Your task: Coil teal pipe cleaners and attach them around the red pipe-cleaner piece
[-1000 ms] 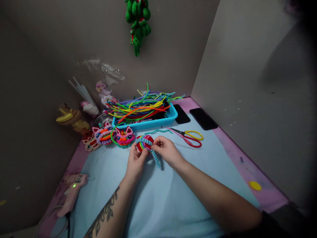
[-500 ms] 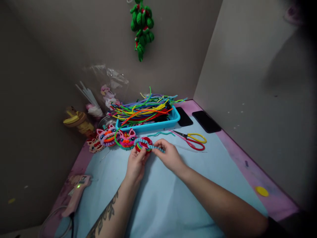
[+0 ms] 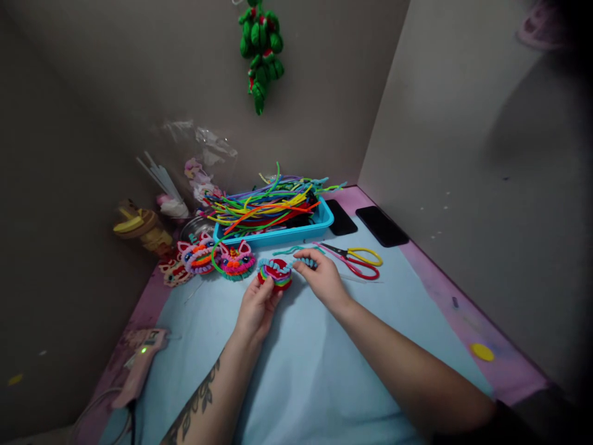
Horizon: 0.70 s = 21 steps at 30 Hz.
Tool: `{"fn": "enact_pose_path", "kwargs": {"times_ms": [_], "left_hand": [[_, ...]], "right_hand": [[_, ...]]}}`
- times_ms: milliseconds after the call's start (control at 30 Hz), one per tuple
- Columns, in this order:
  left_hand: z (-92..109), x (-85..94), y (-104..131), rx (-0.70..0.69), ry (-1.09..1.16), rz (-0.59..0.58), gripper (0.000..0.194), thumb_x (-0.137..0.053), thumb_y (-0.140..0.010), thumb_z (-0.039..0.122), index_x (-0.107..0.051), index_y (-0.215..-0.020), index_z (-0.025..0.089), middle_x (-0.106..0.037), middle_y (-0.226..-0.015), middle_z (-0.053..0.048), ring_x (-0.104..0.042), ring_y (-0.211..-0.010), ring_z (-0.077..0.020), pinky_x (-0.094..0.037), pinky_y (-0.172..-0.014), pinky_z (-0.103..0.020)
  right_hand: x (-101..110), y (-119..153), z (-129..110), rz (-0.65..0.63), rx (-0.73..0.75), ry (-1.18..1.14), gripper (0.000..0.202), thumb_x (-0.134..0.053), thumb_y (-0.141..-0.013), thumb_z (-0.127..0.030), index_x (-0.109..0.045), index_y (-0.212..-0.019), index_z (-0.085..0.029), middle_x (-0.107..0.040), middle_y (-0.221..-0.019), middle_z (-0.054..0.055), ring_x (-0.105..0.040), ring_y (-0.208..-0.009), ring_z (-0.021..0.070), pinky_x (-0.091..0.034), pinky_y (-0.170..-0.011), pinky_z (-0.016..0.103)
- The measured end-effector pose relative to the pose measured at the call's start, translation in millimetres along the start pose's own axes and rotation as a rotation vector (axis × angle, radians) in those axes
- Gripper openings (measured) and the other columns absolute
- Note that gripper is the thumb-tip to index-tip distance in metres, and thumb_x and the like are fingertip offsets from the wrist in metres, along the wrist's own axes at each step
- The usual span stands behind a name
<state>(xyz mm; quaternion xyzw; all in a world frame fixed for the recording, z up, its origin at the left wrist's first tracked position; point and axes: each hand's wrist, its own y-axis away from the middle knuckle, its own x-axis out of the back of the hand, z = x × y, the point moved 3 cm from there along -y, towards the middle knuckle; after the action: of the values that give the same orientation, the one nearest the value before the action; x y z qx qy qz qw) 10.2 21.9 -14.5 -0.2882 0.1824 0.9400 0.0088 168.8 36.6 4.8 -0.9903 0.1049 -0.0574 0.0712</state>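
My left hand (image 3: 257, 304) grips a round red pipe-cleaner piece (image 3: 280, 283) with rainbow bands, thumb on its front and fingers beneath. A light blue coiled pipe cleaner (image 3: 307, 262) runs over the top of that piece and out to the right. Its free end is pinched in my right hand (image 3: 320, 278), between thumb and fingers. Just left of the red piece lies a pink and orange pipe-cleaner animal head (image 3: 236, 261) with ears. Beside it sits a lilac one (image 3: 200, 254). Scissors (image 3: 356, 257) with yellow and red handles lie right of my right hand.
Behind my hands stands a blue tray (image 3: 278, 236) heaped with colourful pipe cleaners (image 3: 273, 204). Two dark phones (image 3: 382, 226) lie at the back right. A pink glue gun (image 3: 141, 368) with a lit green light and a cable rests at the left edge.
My right hand has moved slightly right and up, drawing the blue coil away from the red piece. The red piece has shifted right and turned, showing more of its rainbow front.
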Motion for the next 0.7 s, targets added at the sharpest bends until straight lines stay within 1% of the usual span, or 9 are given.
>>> {"fn": "enact_pose_path", "kwargs": {"times_ms": [100,200,333,400,433,533,567,700], "left_hand": [[0.9,0.1,0.4,0.002,0.012,0.004,0.031,-0.077,-0.068,0.022,-0.065,-0.096,0.018,-0.071,-0.091,-0.003,-0.068,-0.074,-0.0117,-0.054,-0.061,-0.016],[1.5,-0.7,1.1,0.002,0.011,-0.033,0.033,-0.077,-0.067,0.018,-0.065,-0.098,0.017,-0.072,-0.093,-0.004,-0.068,-0.077,-0.0124,-0.053,-0.064,-0.015],[1.2,0.7,1.0,0.001,0.007,-0.049,0.033,-0.076,-0.067,0.020,-0.065,-0.098,0.017,-0.072,-0.093,-0.005,-0.068,-0.080,-0.0133,-0.053,-0.065,-0.016],[1.2,1.9,0.6,-0.006,-0.008,-0.046,0.035,-0.076,-0.067,0.022,-0.064,-0.100,0.018,-0.071,-0.094,-0.004,-0.068,-0.082,-0.0145,-0.053,-0.068,-0.019],[1.4,2.0,0.5,-0.013,-0.012,-0.054,0.037,-0.077,-0.067,0.023,-0.064,-0.101,0.019,-0.071,-0.096,-0.004,-0.068,-0.085,-0.0156,-0.053,-0.072,-0.022],[2.7,0.1,1.6,-0.036,0.001,-0.102,0.040,-0.077,-0.067,0.026,-0.063,-0.104,0.018,-0.070,-0.104,-0.007,-0.066,-0.097,-0.0196,-0.050,-0.088,-0.030],[2.9,-0.8,2.3,-0.032,0.008,-0.115,0.041,-0.077,-0.068,0.026,-0.063,-0.105,0.018,-0.069,-0.106,-0.007,-0.065,-0.099,-0.0206,-0.049,-0.091,-0.032],[3.2,-3.2,4.6,0.008,0.020,-0.123,0.040,-0.076,-0.069,0.025,-0.062,-0.106,0.018,-0.069,-0.106,-0.007,-0.065,-0.098,-0.0208,-0.048,-0.092,-0.035]], "right_hand": [[2.5,-2.2,4.2,-0.001,-0.019,-0.020,0.024,-0.063,-0.074,-0.035,-0.066,-0.092,-0.019,-0.068,-0.094,0.005,-0.058,-0.077,0.0186,-0.045,-0.071,0.030],[3.8,-3.4,8.1,-0.002,0.008,-0.022,0.025,-0.060,-0.078,-0.035,-0.066,-0.096,-0.019,-0.067,-0.095,0.006,-0.059,-0.077,0.0185,-0.045,-0.071,0.030],[2.3,-3.4,13.9,-0.003,-0.002,-0.038,0.025,-0.058,-0.080,-0.035,-0.062,-0.100,-0.021,-0.065,-0.085,0.003,-0.058,-0.070,0.0162,-0.045,-0.066,0.028],[2.1,-3.7,15.1,0.012,-0.004,-0.041,0.023,-0.059,-0.079,-0.035,-0.059,-0.097,-0.021,-0.063,-0.079,0.001,-0.056,-0.068,0.0153,-0.044,-0.063,0.027],[2.2,-3.9,14.8,0.020,0.001,-0.033,0.021,-0.060,-0.078,-0.035,-0.059,-0.094,-0.021,-0.062,-0.078,0.000,-0.055,-0.067,0.0149,-0.043,-0.062,0.026],[3.8,-4.4,10.8,0.041,0.037,0.018,0.018,-0.061,-0.077,-0.034,-0.060,-0.088,-0.020,-0.062,-0.081,0.002,-0.054,-0.066,0.0145,-0.043,-0.062,0.026],[4.7,-4.3,8.9,0.052,0.052,0.038,0.017,-0.062,-0.077,-0.033,-0.062,-0.087,-0.019,-0.063,-0.084,0.003,-0.054,-0.067,0.0148,-0.044,-0.063,0.027],[6.5,-2.5,2.3,0.072,0.103,0.091,0.018,-0.065,-0.076,-0.033,-0.069,-0.086,-0.019,-0.064,-0.089,0.007,-0.058,-0.075,0.0184,-0.046,-0.067,0.030]]}}
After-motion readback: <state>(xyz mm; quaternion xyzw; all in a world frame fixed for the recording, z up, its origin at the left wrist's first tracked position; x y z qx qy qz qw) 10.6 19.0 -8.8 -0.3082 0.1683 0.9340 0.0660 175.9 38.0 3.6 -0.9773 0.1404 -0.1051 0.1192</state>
